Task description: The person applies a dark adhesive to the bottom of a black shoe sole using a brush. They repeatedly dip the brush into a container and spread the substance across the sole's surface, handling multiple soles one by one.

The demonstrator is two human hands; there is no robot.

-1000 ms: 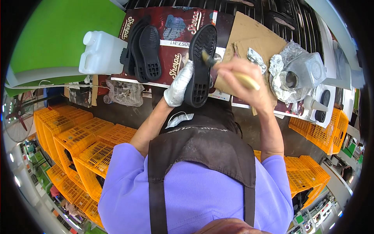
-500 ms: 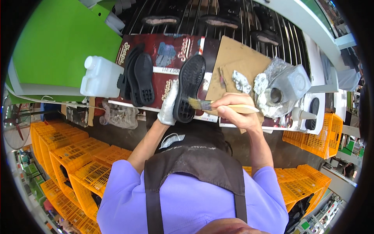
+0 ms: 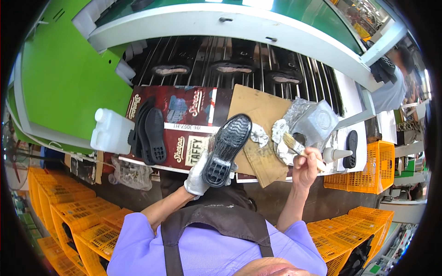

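Note:
My left hand, in a white glove, grips a black shoe sole from the side and beneath. The sole's patterned face is turned up and shines in places, with its lattice end toward me. My bare right hand is closed round the wooden handle of a paintbrush. Its bristles point away from me, beside the mouth of a clear plastic container lying in crumpled plastic. Whether the bristles touch the container cannot be made out. A stained white rag lies between sole and brush.
Several black soles lie on the dark red cardboard, next to a white jug. Brown cardboard covers the middle. A squeeze bottle and another sole are at right. Black boots stand on rollers behind; orange crates flank me.
The brush has left the sole's face and moved right, beside the clear container. My left hand still holds the sole, now more tilted. The whole view has shifted, showing more of the far side.

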